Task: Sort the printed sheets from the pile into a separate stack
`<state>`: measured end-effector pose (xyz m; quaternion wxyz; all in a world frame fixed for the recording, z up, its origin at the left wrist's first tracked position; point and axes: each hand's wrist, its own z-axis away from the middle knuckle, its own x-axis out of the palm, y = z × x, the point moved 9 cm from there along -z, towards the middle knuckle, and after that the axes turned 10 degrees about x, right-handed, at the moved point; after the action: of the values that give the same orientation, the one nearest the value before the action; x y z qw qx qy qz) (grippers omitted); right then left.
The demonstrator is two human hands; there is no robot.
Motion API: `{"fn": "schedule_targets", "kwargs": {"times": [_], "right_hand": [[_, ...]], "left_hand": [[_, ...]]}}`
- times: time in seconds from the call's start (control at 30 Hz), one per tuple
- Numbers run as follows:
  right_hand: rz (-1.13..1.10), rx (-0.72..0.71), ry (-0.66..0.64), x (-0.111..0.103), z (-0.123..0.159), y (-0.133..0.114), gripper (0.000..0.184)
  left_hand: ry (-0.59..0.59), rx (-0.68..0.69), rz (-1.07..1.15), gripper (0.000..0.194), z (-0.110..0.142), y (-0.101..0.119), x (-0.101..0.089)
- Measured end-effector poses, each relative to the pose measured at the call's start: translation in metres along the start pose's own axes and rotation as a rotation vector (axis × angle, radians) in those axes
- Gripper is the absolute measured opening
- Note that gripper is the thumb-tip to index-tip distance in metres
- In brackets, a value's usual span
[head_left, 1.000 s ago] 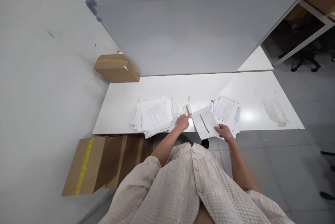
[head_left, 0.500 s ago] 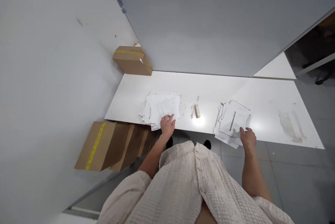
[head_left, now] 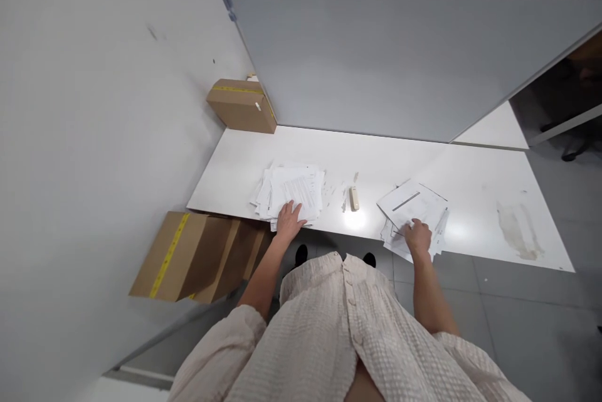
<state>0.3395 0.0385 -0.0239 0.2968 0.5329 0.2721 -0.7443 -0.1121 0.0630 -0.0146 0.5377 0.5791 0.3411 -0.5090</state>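
Note:
Two piles of printed paper lie on a white table [head_left: 461, 163]. My left hand [head_left: 288, 220] rests with spread fingers on the near edge of the left pile of papers [head_left: 291, 192]. My right hand [head_left: 416, 236] presses down on the right pile of papers [head_left: 414, 214], fingers bent on the top sheet, which bears a dark stripe. Between the piles lies a small beige stapler [head_left: 353, 198], touched by neither hand, with tiny scraps around it.
A large whiteboard [head_left: 399, 57] stands along the table's far side. A cardboard box [head_left: 241, 106] sits at the far left corner. Flattened cardboard boxes [head_left: 188, 258] lean under the table's left end. A stain [head_left: 515, 232] marks the right part of the table.
My right hand carried the striped sheet from the table's middle onto the right pile and now presses on it. My left hand left the stapler and settled on the left pile.

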Motion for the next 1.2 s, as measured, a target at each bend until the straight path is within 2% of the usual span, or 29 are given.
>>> {"fn": "schedule_targets", "kwargs": {"times": [0.23, 0.3, 0.4, 0.47, 0.63, 0.73, 0.8, 0.87, 0.93, 1.0, 1.13, 1.2], "right_hand": [[0.162, -0.366, 0.102, 0.006, 0.0, -0.095, 0.048], [0.251, -0.399, 0.063, 0.012, -0.007, -0.113, 0.052], [0.328, -0.35, -0.013, 0.025, -0.013, -0.123, 0.056], [0.316, -0.339, -0.018, 0.03, -0.01, -0.123, 0.051], [0.229, -0.406, 0.101, 0.031, 0.0, -0.116, 0.047], [0.205, -0.447, 0.064, 0.03, -0.008, -0.106, 0.051], [0.185, -0.439, 0.07, 0.021, -0.015, -0.094, 0.052], [0.156, -0.415, 0.132, 0.004, -0.02, -0.079, 0.051], [0.131, -0.404, 0.203, -0.013, -0.017, -0.061, 0.049], [0.115, -0.408, 0.229, -0.02, -0.009, -0.042, 0.049], [0.143, -0.566, 0.113, -0.001, 0.024, -0.02, 0.045], [0.137, -0.572, 0.101, 0.008, 0.039, -0.016, 0.041]], "left_hand": [[-0.028, 0.06, -0.026, 0.054, -0.002, -0.003, 0.003], [-0.027, 0.064, -0.039, 0.055, -0.002, -0.003, 0.004], [-0.018, 0.073, -0.048, 0.055, -0.003, -0.003, 0.006], [-0.008, 0.086, -0.053, 0.054, -0.004, -0.004, 0.007], [0.032, 0.116, -0.058, 0.053, -0.003, -0.007, 0.008], [0.042, 0.151, -0.058, 0.052, -0.003, -0.006, 0.006], [0.04, 0.183, -0.052, 0.05, -0.002, -0.004, 0.005], [0.039, 0.211, -0.036, 0.049, -0.002, -0.002, 0.003], [0.038, 0.234, -0.005, 0.047, -0.002, -0.003, 0.001], [0.031, 0.26, 0.03, 0.045, -0.002, -0.004, 0.0], [0.018, 0.28, 0.063, 0.033, -0.003, -0.008, -0.002], [0.027, 0.29, 0.078, 0.026, -0.003, -0.007, -0.006]]}}
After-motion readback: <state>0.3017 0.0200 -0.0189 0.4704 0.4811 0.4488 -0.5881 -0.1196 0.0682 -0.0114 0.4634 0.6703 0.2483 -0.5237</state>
